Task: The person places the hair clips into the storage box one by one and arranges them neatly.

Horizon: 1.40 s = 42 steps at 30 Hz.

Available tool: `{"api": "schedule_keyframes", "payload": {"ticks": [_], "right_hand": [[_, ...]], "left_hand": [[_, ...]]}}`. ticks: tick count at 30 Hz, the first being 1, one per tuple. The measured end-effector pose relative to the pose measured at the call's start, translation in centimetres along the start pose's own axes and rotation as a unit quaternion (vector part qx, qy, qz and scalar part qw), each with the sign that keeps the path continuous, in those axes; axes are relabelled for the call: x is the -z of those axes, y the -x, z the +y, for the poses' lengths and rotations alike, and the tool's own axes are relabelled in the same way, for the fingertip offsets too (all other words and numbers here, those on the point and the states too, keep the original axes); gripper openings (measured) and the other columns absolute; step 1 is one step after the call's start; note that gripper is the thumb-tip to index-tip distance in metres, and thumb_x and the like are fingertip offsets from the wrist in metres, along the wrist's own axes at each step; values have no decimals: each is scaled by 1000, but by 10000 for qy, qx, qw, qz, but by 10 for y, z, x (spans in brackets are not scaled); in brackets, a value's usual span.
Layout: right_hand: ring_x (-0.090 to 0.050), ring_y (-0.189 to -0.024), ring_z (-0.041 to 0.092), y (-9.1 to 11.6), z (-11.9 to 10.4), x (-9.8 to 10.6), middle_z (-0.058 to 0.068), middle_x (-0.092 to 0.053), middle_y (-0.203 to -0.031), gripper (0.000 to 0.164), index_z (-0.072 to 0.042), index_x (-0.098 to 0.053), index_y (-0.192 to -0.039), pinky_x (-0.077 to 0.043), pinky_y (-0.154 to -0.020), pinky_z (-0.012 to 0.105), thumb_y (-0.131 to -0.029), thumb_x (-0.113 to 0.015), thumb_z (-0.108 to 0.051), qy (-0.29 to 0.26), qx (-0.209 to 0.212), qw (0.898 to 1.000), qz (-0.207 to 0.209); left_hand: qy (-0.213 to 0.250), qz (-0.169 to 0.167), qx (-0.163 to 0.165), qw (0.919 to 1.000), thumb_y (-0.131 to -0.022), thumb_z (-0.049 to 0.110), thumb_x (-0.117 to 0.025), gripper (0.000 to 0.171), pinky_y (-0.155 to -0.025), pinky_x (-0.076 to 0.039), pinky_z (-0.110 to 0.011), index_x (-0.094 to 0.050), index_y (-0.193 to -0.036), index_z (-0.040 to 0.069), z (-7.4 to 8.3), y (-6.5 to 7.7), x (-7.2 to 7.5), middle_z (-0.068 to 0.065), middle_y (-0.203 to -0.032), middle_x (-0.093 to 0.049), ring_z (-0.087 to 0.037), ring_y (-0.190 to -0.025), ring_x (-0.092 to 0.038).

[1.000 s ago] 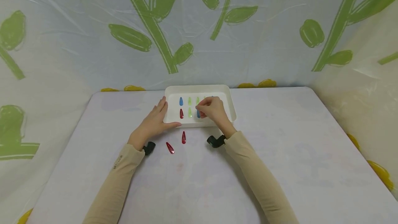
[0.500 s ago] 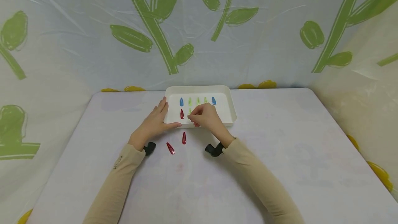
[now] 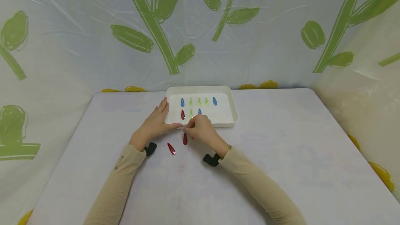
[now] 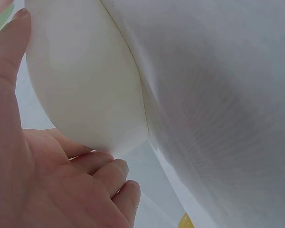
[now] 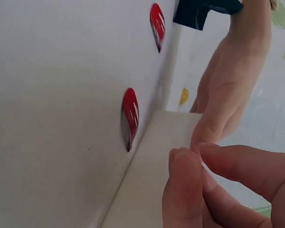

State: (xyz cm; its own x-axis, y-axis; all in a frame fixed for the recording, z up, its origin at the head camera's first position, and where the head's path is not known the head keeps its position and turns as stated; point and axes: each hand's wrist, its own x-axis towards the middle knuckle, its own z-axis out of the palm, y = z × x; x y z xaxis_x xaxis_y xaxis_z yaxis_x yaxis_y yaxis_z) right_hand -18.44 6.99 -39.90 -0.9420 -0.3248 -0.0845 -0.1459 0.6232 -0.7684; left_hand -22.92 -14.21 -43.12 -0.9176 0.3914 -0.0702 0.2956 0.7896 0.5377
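My left hand (image 3: 154,121) rests at the left front corner of a white tray (image 3: 232,115), its fingers along the left side and thumb along the front wall. My right hand (image 3: 203,129) is in front of the tray, fingers bent and fingertips close together, with nothing visible between them. Just below those fingertips lies a red hair clip (image 3: 185,139), apart from them in the right wrist view. A second red hair clip (image 3: 171,149) lies nearer, to the left. Inside the tray, a blue hair clip (image 3: 200,111) is partly hidden by the right hand.
The tray's back row has a blue hair clip (image 3: 182,102), several green hair clips (image 3: 199,101) and another blue hair clip (image 3: 215,101). In its front row are a red hair clip (image 3: 183,114) and a green hair clip (image 3: 191,113). A patterned curtain (image 3: 265,44) hangs behind the table.
My right hand has moved from over the blue hair clip in the tray's front row, leftward and out toward the red hair clip on the table. The left hand has stayed at the tray.
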Motion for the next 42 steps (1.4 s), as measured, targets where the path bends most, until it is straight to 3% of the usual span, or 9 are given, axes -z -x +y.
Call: {"api": "schedule_keyframes", "payload": {"ticks": [7, 17, 23, 35, 42], "right_hand": [[-47, -45, 11, 4, 1, -10, -1, -54, -48, 21, -4, -76, -71, -38, -43, 20, -90, -74, -12, 425, -17, 9985, -357], [-49, -42, 9, 4, 9, -19, -3, -53, -46, 23, -7, -72, -64, -39, -40, 19, -85, -77, -11, 735, 23, 9968, -306], [-50, -40, 8, 1, 13, -20, -3, -55, -46, 22, -7, -71, -63, -40, -40, 18, -83, -78, -7, 600, 1, 9975, -373], [-57, -45, 13, -2, 20, -19, 4, -62, -55, 23, -3, -69, -64, -48, -43, 19, -83, -81, -10, -177, -571, 9959, -683], [-57, -45, 12, -3, 22, -17, 4, -62, -55, 22, -4, -71, -64, -49, -44, 21, -83, -81, -12, -240, -554, 9950, -802]], "left_hand": [[27, 52, -33, 10000, -79, 74, -65, 122, -121, -11, -53, -7, -158, 2, -1, -1, -1, -10, -166, 9, -37, -151, -2], [-26, 92, -86, 9999, -81, 70, -66, 119, -122, -10, -50, -8, -159, 2, 0, -1, -2, -11, -166, 7, -32, -151, -3], [-45, 69, -91, 9999, -82, 68, -67, 117, -122, -10, -50, -8, -158, 0, 4, 2, 1, -12, -166, 7, -34, -151, -3], [18, 49, -39, 10000, -83, 68, -66, 115, -121, -12, -52, -8, -159, 3, 2, 1, 1, -10, -166, 8, -37, -151, -4], [8, 18, -19, 10000, -83, 69, -66, 116, -121, -12, -52, -8, -159, 2, 2, 1, 1, -11, -166, 8, -38, -150, -3]]}}
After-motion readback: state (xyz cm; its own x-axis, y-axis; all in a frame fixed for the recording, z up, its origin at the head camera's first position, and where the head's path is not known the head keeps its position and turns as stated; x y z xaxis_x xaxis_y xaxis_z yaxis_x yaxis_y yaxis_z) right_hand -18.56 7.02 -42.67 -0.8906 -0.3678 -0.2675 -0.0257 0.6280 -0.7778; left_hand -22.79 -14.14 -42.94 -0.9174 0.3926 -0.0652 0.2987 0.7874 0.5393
